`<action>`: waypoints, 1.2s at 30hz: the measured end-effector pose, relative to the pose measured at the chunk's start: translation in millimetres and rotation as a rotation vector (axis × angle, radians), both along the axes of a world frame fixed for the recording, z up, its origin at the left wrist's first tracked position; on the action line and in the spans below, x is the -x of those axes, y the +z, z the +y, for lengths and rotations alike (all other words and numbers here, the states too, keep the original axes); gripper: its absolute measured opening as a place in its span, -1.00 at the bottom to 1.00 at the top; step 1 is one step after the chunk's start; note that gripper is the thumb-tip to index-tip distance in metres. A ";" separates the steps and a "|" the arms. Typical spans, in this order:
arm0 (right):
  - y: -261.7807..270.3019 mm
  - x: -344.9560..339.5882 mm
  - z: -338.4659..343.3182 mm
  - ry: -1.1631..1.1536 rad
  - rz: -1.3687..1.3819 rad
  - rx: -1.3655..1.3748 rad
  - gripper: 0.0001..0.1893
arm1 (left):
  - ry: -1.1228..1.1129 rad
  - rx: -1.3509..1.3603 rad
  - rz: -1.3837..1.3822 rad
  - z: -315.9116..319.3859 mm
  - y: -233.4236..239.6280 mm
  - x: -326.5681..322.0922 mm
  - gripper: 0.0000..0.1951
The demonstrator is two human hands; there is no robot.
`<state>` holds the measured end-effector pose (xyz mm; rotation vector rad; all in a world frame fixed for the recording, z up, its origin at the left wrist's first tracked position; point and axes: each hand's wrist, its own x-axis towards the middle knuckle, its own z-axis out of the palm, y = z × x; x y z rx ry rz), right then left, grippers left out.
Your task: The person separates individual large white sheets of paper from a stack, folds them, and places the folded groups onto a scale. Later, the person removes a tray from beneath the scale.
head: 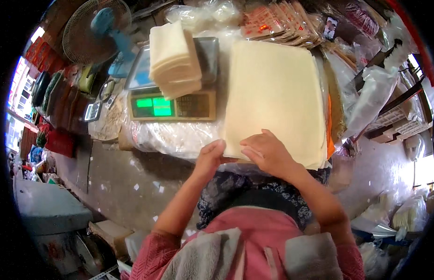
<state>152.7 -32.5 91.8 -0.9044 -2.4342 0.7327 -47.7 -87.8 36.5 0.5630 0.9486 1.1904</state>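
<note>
In front of me lies a broad stack of thin pale yellow sheets, their material hard to tell. At its near left corner is my left hand, thumb on top and fingers partly beneath, gripping the edge. My right hand rests at the near edge with bent fingers; whether a sheet is pinched between thumb and forefinger cannot be made out. To the left, a folded pile of similar pale sheets sits on the metal pan of a digital scale, overhanging its lit green display.
A blue electric fan stands at the back left. Nearby lies a calculator. Printed bags are piled behind the stack, beside a phone. Clear plastic bags hang at the right. Clear plastic sheeting covers the work surface.
</note>
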 end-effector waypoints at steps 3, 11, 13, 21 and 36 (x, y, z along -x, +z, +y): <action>0.7 7.1 1.7 0.045 -0.052 -0.104 -0.77 | -0.009 0.011 0.043 3.0 1.6 -2.1 -0.63; -2.9 13.2 1.2 0.114 -0.122 -0.363 -0.81 | 0.072 0.028 0.206 -0.6 7.3 -7.6 -0.59; -6.2 12.4 0.6 0.109 -0.073 -0.362 -0.84 | 0.062 0.014 0.211 -0.6 -1.3 -4.0 -0.59; -20.2 12.9 7.8 0.053 0.008 -0.179 -0.92 | 0.032 -0.099 0.390 2.1 -2.5 -9.7 -0.79; -35.1 -17.5 13.3 -0.159 -0.210 -0.162 -0.44 | 0.106 -0.794 1.391 17.1 -21.6 -35.1 -0.68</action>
